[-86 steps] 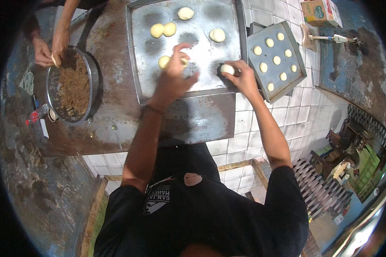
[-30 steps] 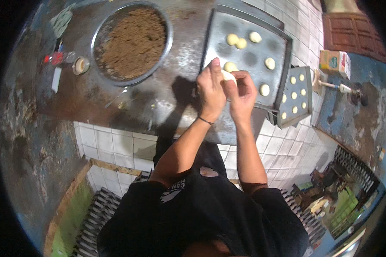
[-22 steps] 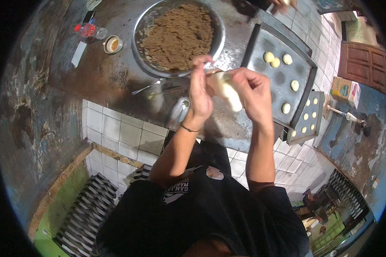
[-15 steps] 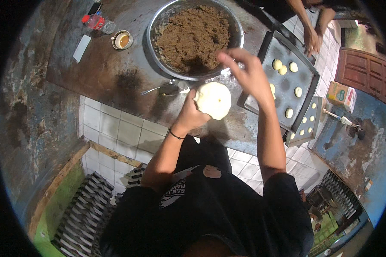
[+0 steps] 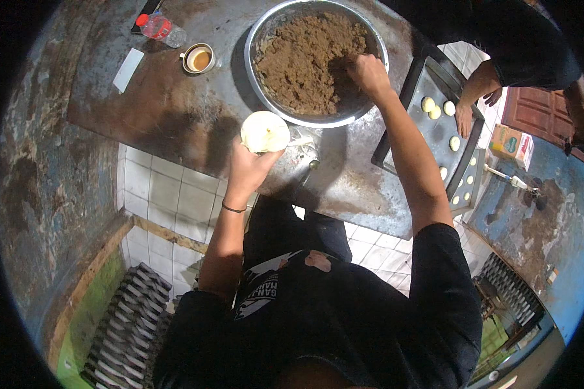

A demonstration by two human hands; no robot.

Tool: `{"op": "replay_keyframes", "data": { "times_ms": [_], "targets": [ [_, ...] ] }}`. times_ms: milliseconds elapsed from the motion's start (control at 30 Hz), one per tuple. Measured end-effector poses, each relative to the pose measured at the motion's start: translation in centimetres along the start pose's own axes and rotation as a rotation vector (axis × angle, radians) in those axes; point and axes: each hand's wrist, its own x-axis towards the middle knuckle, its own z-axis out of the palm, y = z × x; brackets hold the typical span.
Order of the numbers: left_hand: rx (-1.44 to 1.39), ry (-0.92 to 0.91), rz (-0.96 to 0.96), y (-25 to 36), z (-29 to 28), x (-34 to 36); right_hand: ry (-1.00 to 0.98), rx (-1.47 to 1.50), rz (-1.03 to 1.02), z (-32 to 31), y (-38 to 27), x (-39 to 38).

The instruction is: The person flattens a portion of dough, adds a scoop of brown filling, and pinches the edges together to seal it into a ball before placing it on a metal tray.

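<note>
My left hand [image 5: 250,167] holds up a pale, rounded piece of dough [image 5: 265,132], with my fingers wrapped beneath it. A small dark speck of filling shows on its top. Reaching to the right side of a large metal bowl [image 5: 252,78], my right hand [image 5: 370,76] has its fingers closed down into the brown, crumbly filling [image 5: 308,61]. My right fingertips are hidden in it. A spoon [image 5: 313,166] lies on the table below the bowl, beside a crumpled bit of clear plastic [image 5: 300,139].
At right is a dark baking tray [image 5: 428,146] with several dough balls; another person's hand [image 5: 464,120] rests at its far edge. A second tray [image 5: 464,204] sits beyond. A cup [image 5: 200,59], a red-capped bottle [image 5: 162,31] and a white card [image 5: 128,70] stand left.
My right hand has moved from above the dough into the bowl's filling. My left hand has shifted left with the dough. The other person's hand has come down onto the tray.
</note>
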Motion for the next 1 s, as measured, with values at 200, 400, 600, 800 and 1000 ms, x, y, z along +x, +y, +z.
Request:
{"op": "replay_keyframes", "data": {
  "times_ms": [200,400,600,800,1000],
  "targets": [
    [0.328,0.065,0.309,1.3,-0.8,1.7,-0.344,0.988,0.216,-7.2,-3.3,-3.5],
    [0.262,-0.021,0.243,2.3,1.2,3.4,-0.133,1.217,-0.055,-16.9,-13.5,-11.4],
    [0.052,-0.198,0.307,4.4,3.3,2.8,0.207,0.322,-0.427,-19.4,-16.6,-15.5],
    [0.084,-0.403,0.306,4.9,4.5,1.1,0.133,0.686,-0.359,-23.1,-14.9,-18.0],
    [0.065,-0.638,0.288,8.6,7.2,-0.6,-0.012,0.826,-0.204,-23.9,-12.3,-20.8]
  ]
}}
